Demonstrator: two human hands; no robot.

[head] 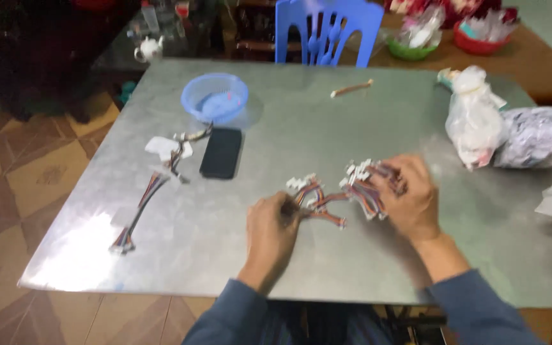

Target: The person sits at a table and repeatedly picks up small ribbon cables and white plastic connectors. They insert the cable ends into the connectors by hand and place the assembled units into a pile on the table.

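Hands sorting short wire harnesses on a metal table.

Right hand closes around a bundle of harnesses, connector ends fanned toward upper left; left hand pinches loose harnesses lying roughly left-to-right at table centre. Sorting likely goes best with connectors kept aligned and wires untangled. A black phone and blue basket sit farther off.

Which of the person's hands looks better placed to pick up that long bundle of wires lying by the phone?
Probably the left hand. It is on the same side as the long wire bundle near the black phone, and holds only a few wires. The right hand is farther away and grips a full connector cluster.
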